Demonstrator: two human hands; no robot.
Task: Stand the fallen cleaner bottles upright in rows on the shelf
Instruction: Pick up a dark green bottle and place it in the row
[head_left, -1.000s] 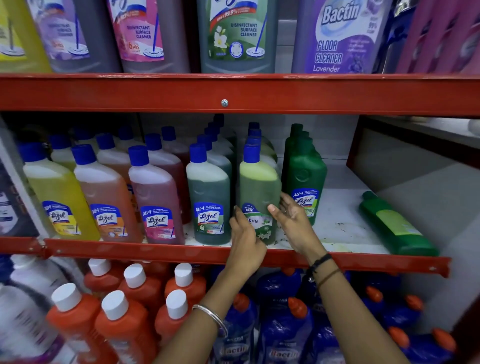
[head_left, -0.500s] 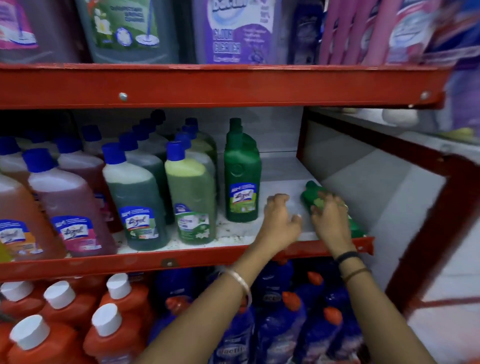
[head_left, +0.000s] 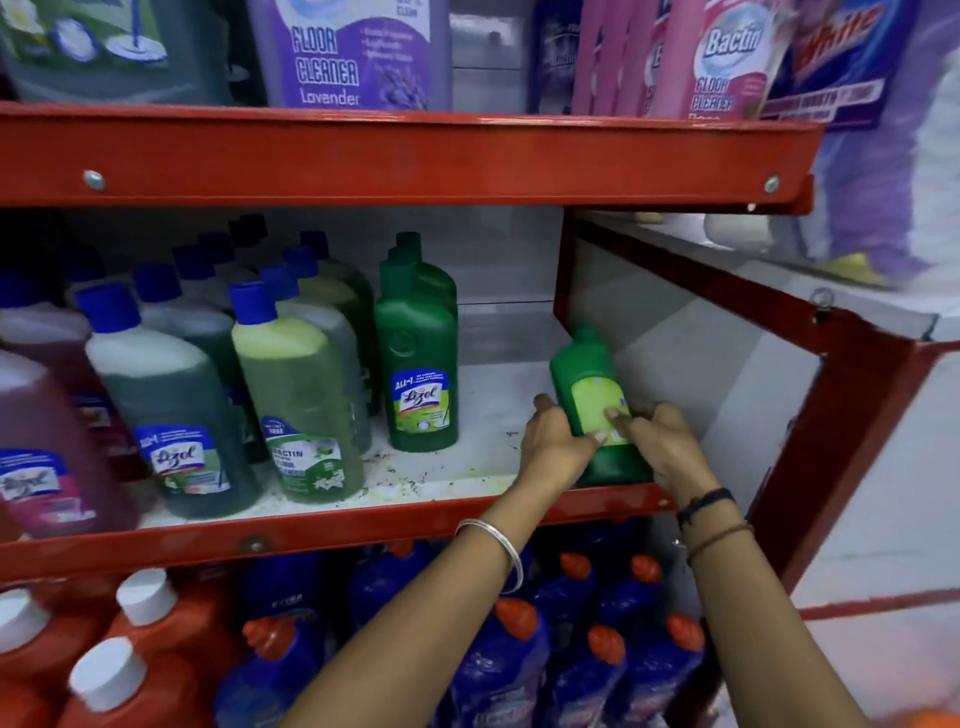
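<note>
A dark green cleaner bottle (head_left: 587, 384) with a yellow-green back label is tilted up at the right end of the middle shelf (head_left: 467, 473), cap leaning away and left. My left hand (head_left: 558, 447) grips its lower left side and my right hand (head_left: 660, 441) grips its lower right side. Its base is hidden behind my hands near the shelf's front edge. To the left stand upright green bottles in a row (head_left: 418, 364), then rows of blue-capped bottles (head_left: 298, 395).
The red shelf lip (head_left: 363, 519) runs along the front. A red side frame (head_left: 841, 415) with a clear panel closes the right end. Bare white shelf lies between the green row and the held bottle. Orange and blue bottles fill the shelf below; large jugs above.
Both hands left the yellow-green bottle, reached right to the fallen green bottle, gripped it and raised it from lying flat to a tilted, nearly upright pose. The view swung right.
</note>
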